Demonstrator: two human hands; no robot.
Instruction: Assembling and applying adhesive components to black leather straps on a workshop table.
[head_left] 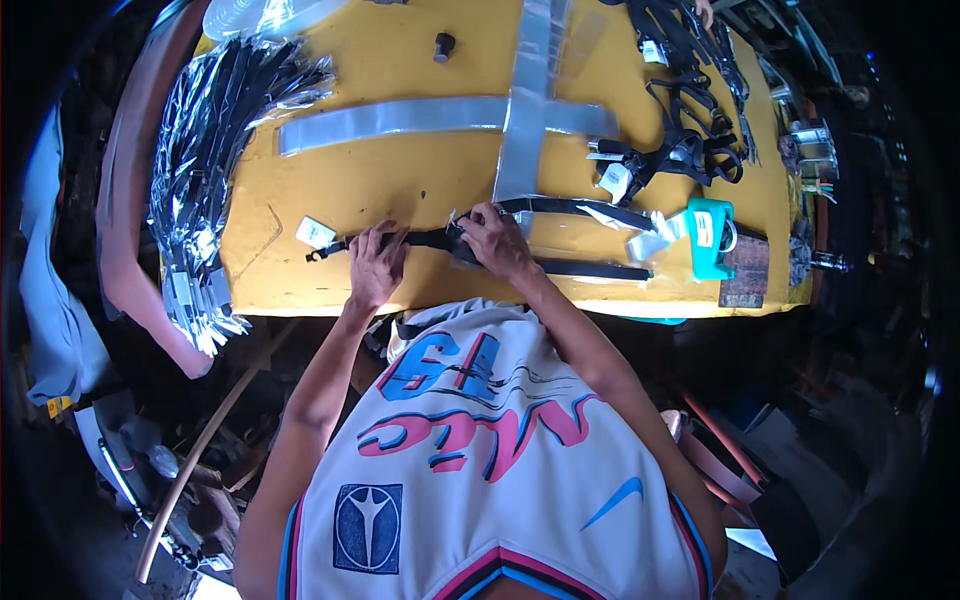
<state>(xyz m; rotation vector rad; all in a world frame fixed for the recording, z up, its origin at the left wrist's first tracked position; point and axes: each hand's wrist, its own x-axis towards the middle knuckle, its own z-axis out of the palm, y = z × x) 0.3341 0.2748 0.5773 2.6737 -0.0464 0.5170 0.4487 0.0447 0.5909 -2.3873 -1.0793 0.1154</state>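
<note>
A black strap (430, 238) lies crosswise near the table's front edge, a small buckle or clip at its left end. My left hand (377, 265) is closed over its left part, fingers bent down onto it. Farther right, my right hand (495, 242) pinches the strap near its middle, where a bit of clear film shows by the fingers. Beyond this hand the black material runs right in two lengths, an upper band (585, 206) and a lower band (595, 270). A white tag (316, 233) rests beside the strap's left end.
A teal tape dispenser (712, 240) stands at the right. Bundled black straps in clear wrapping (205, 150) cover the left edge; more tagged straps (685, 150) lie back right. Wide clear tape (400, 118) crosses the yellow tabletop (400, 180). Part of another person's hand (705, 12) shows far right.
</note>
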